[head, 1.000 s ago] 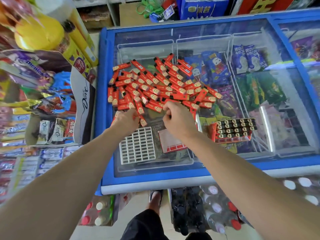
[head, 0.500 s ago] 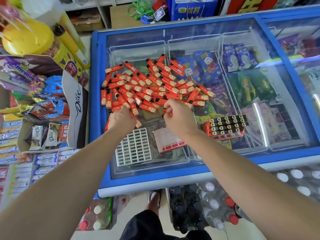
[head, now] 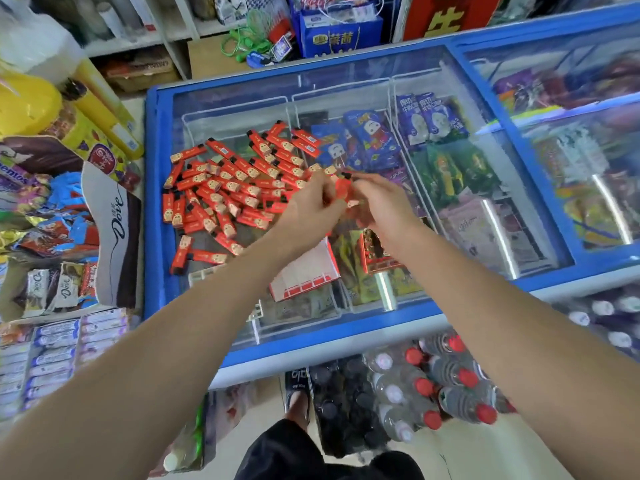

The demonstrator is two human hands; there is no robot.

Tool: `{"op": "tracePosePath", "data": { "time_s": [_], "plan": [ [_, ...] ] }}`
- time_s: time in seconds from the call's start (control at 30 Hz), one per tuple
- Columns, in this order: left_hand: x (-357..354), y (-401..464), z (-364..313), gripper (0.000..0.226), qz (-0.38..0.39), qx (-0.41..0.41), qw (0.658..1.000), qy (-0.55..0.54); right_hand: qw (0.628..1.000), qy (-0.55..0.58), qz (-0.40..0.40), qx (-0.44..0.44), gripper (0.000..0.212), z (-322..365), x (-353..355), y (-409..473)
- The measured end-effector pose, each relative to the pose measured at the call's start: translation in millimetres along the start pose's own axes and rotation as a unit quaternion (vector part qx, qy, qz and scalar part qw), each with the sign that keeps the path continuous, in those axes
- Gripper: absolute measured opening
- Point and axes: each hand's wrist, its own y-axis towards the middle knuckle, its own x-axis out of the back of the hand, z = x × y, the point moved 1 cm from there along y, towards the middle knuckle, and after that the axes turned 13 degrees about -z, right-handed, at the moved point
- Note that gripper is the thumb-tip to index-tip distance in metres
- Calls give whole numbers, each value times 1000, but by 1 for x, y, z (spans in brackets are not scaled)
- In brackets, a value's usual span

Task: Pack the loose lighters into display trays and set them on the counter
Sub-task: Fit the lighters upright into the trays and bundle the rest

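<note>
Loose red plastic lighters [head: 225, 188] lie heaped on the blue-framed glass freezer lid [head: 346, 327]. At the heap's right edge, both the left hand [head: 311, 206] and right hand [head: 384, 206] pinch several together. They look light, stiff and slick; I would grip them across the flat sides.

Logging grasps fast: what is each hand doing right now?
Left hand: fingers curled, pinching red lighters.
Right hand: fingers curled on the same bunch of lighters.

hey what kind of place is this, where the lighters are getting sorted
Most likely a small convenience shop. A glass-topped chest freezer holds packaged ice creams, a Dove chocolate display box and other sweets stand to the left, and packs of bottled drinks sit on the floor. The loose lighters lie on the freezer lid.
</note>
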Motion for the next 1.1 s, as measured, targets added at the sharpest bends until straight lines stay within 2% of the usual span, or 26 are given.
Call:
{"op": "tracePosePath", "data": {
  "time_s": [0.1, 0.2, 0.3, 0.37, 0.47, 0.53, 0.63, 0.8, 0.97, 1.1],
  "plan": [
    [-31, -6, -19, 19, 59, -5, 998, -21, 999, 36, -9, -1, 19, 2, 37, -4],
    [-55, -14, -29, 15, 92, -29, 995, 17, 999, 17, -40, 19, 20, 0, 75, -5],
    [-72, -17, -30, 31, 109, -86, 983, 122, 992, -55, -104, 53, 22, -5, 111, -3],
    [-80, -18, -29, 48, 118, -118, 961, 218, 983, -96, -133, 85, 26, -11, 130, -2],
    [-88, -18, -24, 70, 120, -157, 925, 324, 974, -127, -141, 127, 28, -20, 149, -1],
    [-93, -20, -18, 75, 126, -166, 910, 357, 969, -155, -134, 141, 23, -24, 156, 0],
    [-97, -22, -9, 72, 137, -148, 905, 374, 960, -196, -124, 155, 17, -33, 161, 2],
    [-98, -23, -8, 60, 114, -161, 902, 385, 949, -240, -97, 177, 16, -44, 163, 6],
    [-98, -21, -7, 57, 117, -158, 905, 377, 930, -288, -68, 216, 22, -48, 163, 7],
    [-99, -20, -5, 57, 121, -159, 908, 369, 934, -287, -62, 204, 24, -50, 162, 10]
  ]
}}
